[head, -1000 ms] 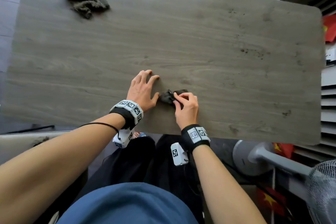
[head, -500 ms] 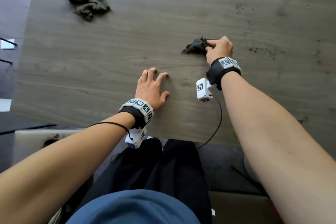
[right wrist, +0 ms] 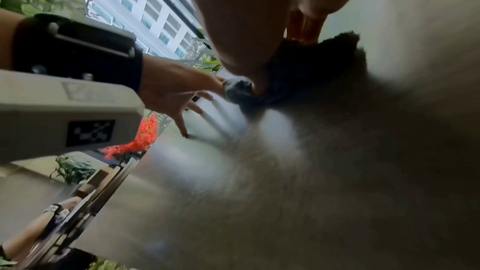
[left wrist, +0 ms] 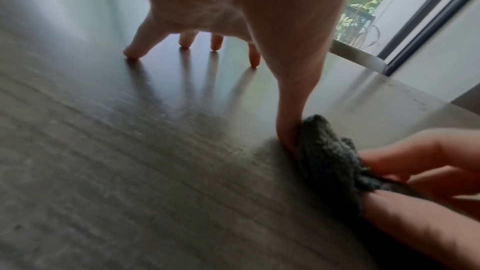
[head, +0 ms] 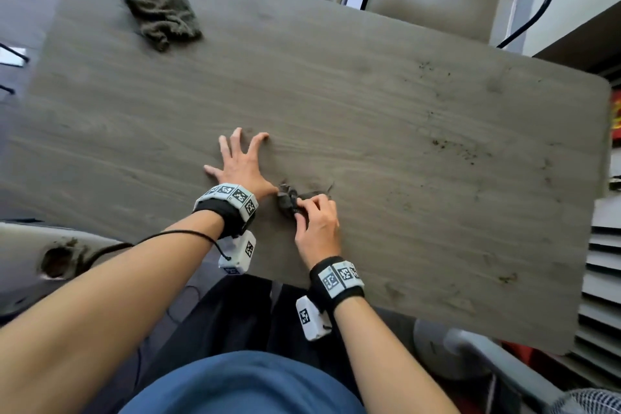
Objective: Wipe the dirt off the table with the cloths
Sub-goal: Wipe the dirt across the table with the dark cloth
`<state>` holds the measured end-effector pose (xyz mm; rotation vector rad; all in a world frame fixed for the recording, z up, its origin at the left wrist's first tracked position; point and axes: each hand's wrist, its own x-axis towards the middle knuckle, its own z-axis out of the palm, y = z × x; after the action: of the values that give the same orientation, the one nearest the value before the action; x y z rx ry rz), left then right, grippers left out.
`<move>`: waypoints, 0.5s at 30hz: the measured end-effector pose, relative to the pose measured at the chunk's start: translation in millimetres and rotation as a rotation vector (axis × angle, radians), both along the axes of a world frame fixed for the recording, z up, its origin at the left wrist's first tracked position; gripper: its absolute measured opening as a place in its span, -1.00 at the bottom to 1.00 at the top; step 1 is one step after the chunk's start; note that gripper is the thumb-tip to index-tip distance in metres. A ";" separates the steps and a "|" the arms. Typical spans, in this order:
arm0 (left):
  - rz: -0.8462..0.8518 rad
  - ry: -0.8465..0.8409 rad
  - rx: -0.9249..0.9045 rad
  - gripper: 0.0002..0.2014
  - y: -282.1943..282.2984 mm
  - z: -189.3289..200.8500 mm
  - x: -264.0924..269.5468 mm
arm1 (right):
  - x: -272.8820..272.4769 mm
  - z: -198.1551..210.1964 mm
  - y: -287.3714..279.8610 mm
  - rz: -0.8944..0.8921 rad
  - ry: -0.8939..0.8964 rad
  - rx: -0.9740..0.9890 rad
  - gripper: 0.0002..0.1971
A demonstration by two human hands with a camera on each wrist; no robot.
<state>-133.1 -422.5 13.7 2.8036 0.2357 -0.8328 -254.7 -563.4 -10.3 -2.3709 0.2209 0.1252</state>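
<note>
One dark, crumpled cloth [head: 289,199] in right hand [head: 318,228] grip; left hand [head: 242,167] flat, fingers splayed.

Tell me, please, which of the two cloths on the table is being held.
The small dark cloth near the front edge, pinched by the right hand; the larger cloth lies untouched at the far left corner.

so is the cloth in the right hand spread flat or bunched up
Bunched up: the dark cloth is a crumpled wad pinched by the right hand, touching the left hand's thumb.
</note>
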 end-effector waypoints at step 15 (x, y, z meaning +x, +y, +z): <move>0.042 0.058 -0.049 0.35 3.1 3.8 3.6 | 214.6 -3.3 -159.4 -0.256 0.030 -0.175 -0.87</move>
<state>-129.6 -419.3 17.4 2.7224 0.2786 -0.8987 -40.1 -722.8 -13.6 -2.4899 0.5674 0.0193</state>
